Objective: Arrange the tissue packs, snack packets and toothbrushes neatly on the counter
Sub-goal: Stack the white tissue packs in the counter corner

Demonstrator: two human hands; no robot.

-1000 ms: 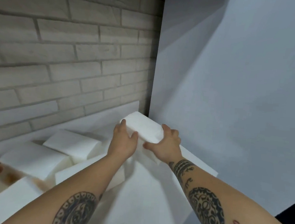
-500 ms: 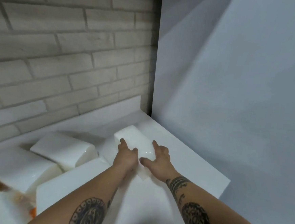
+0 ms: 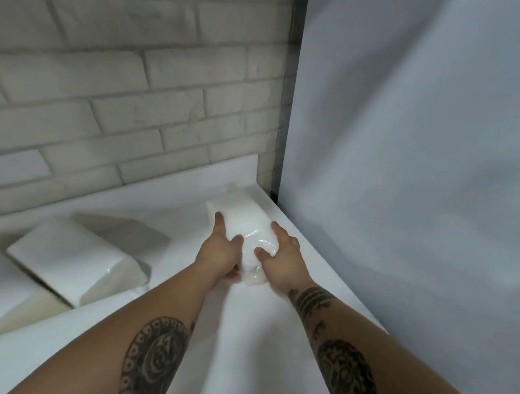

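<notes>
Gripping a white plastic-wrapped tissue pack (image 3: 240,223) from either side, the left hand (image 3: 218,252) and right hand (image 3: 281,260) hold it on the white counter (image 3: 188,219), near the corner.

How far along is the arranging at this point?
Early: nothing looks finished yet. In hand: the left hand and right hand grip one tissue pack at the back corner of the counter. Left: the tilted pack to its left needs straightening; snack packets and toothbrushes are not in view.

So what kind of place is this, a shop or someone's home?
Probably a shop or pantry corner. A smooth white counter meets a pale grey brick wall and a plain white side panel, with a plastic-wrapped white tissue pack and more lying on it.
</notes>
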